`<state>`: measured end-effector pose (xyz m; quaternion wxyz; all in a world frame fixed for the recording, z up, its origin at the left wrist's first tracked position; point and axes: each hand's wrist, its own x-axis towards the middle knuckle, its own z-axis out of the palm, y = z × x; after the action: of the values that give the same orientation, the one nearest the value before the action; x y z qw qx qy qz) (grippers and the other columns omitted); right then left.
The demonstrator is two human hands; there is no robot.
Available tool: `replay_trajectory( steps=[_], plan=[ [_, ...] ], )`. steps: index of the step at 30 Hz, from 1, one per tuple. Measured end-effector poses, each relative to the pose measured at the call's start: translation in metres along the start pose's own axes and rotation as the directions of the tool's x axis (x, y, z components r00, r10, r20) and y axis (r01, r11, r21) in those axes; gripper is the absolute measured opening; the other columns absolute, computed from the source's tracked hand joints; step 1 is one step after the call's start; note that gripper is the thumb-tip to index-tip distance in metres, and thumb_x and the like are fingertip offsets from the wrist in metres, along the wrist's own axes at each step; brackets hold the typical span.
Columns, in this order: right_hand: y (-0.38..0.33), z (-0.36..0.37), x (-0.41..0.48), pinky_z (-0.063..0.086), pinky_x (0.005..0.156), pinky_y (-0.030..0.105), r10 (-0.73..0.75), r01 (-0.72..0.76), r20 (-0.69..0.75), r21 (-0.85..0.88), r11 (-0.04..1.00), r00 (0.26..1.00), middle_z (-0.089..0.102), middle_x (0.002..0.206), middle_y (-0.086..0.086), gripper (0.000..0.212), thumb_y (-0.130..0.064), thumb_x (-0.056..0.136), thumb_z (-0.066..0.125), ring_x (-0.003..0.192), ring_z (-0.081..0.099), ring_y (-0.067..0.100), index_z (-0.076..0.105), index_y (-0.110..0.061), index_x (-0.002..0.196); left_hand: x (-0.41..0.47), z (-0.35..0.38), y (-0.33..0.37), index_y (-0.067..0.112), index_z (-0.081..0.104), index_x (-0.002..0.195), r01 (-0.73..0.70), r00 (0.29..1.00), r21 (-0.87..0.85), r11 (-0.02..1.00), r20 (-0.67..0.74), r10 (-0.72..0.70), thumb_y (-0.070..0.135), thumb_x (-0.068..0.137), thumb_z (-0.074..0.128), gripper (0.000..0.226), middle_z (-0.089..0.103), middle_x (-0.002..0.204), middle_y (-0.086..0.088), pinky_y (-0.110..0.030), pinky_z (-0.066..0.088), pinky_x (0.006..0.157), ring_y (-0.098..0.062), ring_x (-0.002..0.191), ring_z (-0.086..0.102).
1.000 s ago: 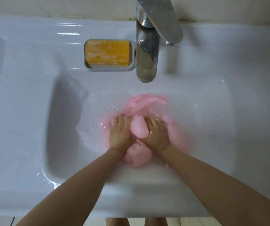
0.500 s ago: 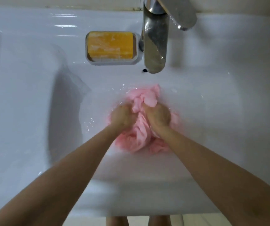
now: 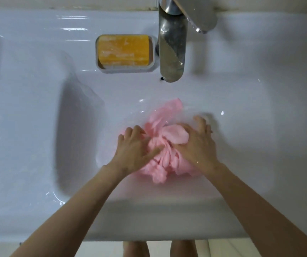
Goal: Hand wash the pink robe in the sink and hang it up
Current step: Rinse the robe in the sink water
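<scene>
L hand (image 3: pixel 136 149), R hand (image 3: pixel 197 143) round pink robe (image 3: pixel 167 160), fingertips partly hidden

White sink (image 3: pixel 28 145), wet pink robe (image 3: pixel 167 160) bunched in its basin, soap dish (image 3: pixel 126 70) on back ledge, beside faucet (image 3: pixel 172 52)
</scene>
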<state>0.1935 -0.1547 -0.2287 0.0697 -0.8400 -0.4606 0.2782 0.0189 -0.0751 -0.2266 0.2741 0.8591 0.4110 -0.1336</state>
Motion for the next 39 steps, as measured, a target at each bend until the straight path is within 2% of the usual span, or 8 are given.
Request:
replay_trajectory(
  steps=[3,6,17,22,25,29,34,39],
  plan=[
    [0.009,0.012,0.008,0.028,0.109,0.046,-0.26,0.262,0.179,0.011,0.965,0.949,0.0,0.159,-0.01,0.086,-0.073,0.062,0.047,0.136,0.024,0.027,0.039,-0.039,0.141,0.001,0.016,0.003,0.021,0.036,0.139,-0.107,0.985,0.176,0.979,0.155,0.08,0.088,0.053,0.008,0.113,0.012,0.153,-0.008,-0.06,0.017,0.108,-0.031,0.139,0.013],
    [0.009,0.027,0.012,0.035,0.103,0.043,-0.32,0.33,0.247,0.0,0.944,0.915,0.008,0.159,-0.011,0.09,-0.07,0.064,0.043,0.128,0.039,0.027,0.005,-0.052,0.144,0.003,0.035,0.006,0.011,0.021,0.144,-0.055,0.99,0.156,0.986,0.135,0.034,0.09,0.046,0.016,0.126,0.02,0.149,-0.01,-0.047,0.03,0.101,-0.029,0.132,0.025],
    [-0.017,0.058,0.041,0.052,0.06,0.033,-0.239,0.233,-0.165,-0.054,0.971,0.957,0.07,0.085,0.011,0.041,-0.034,0.057,0.067,0.066,0.066,0.033,0.071,-0.008,0.088,0.037,0.061,0.009,0.002,0.054,0.1,0.122,0.951,0.056,0.991,-0.292,-0.101,0.032,0.071,0.039,0.044,0.063,0.084,-0.015,-0.034,0.05,0.059,-0.031,0.069,0.062],
    [-0.023,0.047,0.062,0.041,0.088,0.034,-0.023,0.022,-0.009,-0.049,0.999,1.0,0.065,0.114,0.018,0.038,-0.035,0.092,0.05,0.109,0.058,0.034,0.066,-0.01,0.115,0.059,0.045,0.001,0.012,0.042,0.138,0.147,0.988,0.089,0.985,-0.068,-0.141,0.041,0.092,0.046,0.054,0.05,0.134,-0.017,-0.038,0.036,0.101,-0.031,0.121,0.049],
    [-0.028,0.038,0.07,0.044,0.082,0.033,-0.008,0.007,-0.017,-0.061,0.998,1.0,0.068,0.108,0.016,0.028,-0.031,0.088,0.058,0.103,0.061,0.033,0.068,-0.011,0.105,0.067,0.021,0.001,0.018,0.058,0.105,0.051,0.995,0.081,0.995,-0.09,-0.044,0.051,0.085,0.035,0.045,0.066,0.1,-0.009,-0.031,0.042,0.075,-0.03,0.096,0.061],
    [-0.025,0.005,0.072,0.05,0.086,0.032,0.092,-0.097,0.031,0.337,0.936,0.995,0.069,0.109,0.01,0.048,-0.051,0.082,0.065,0.104,0.064,0.027,0.068,-0.013,0.111,0.062,-0.018,-0.011,0.022,0.046,0.108,0.123,0.992,-0.475,0.872,0.063,-0.106,0.05,0.076,0.07,0.05,0.055,0.086,0.008,-0.031,0.041,0.07,-0.016,0.08,0.054],
    [-0.018,-0.051,0.014,0.045,0.093,0.036,-0.305,0.23,0.117,0.425,0.876,0.945,0.06,0.12,-0.001,0.084,-0.064,0.051,0.071,0.109,0.055,0.019,0.045,-0.039,0.126,0.012,-0.045,-0.018,0.031,0.028,0.132,-0.04,0.996,-0.791,0.61,-0.082,-0.041,0.053,0.066,0.077,0.085,0.05,0.076,-0.006,-0.025,0.047,0.062,-0.011,0.061,0.052],
    [0.009,-0.027,-0.015,0.029,0.109,0.041,-0.334,0.339,0.209,0.014,0.941,0.919,0.035,0.138,-0.007,0.097,-0.084,0.039,0.055,0.128,0.031,0.023,0.051,-0.042,0.127,-0.007,-0.003,-0.016,0.027,0.057,0.126,-0.045,0.972,0.104,0.994,-0.224,0.068,0.084,0.055,0.04,0.093,0.047,0.124,-0.013,-0.053,0.042,0.09,-0.033,0.11,0.047]
  ],
)
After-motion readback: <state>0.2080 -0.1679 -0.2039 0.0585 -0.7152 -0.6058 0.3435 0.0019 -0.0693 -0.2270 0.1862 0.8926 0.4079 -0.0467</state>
